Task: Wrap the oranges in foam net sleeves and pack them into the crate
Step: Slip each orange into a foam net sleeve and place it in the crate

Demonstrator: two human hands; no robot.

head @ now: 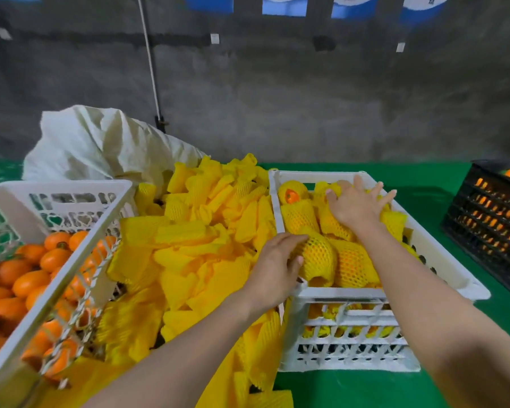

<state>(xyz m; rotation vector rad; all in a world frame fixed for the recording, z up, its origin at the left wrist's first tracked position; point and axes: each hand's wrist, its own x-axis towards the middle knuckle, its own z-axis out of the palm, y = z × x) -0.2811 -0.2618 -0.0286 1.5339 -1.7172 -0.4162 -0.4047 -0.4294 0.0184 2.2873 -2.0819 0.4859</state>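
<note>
as i watch, left hand (277,267) grips a netted orange (318,257) at the crate (351,295) corner, right hand (357,209) splayed flat on others

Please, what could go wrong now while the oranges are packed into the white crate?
1. The wrapped orange that the left hand grips sits high at the near corner of the white crate; released there, it might roll over the rim.
2. The right hand presses flat on packed fruit, which could bruise it.
3. One far orange shows bare peel; its sleeve may slip off.
</note>
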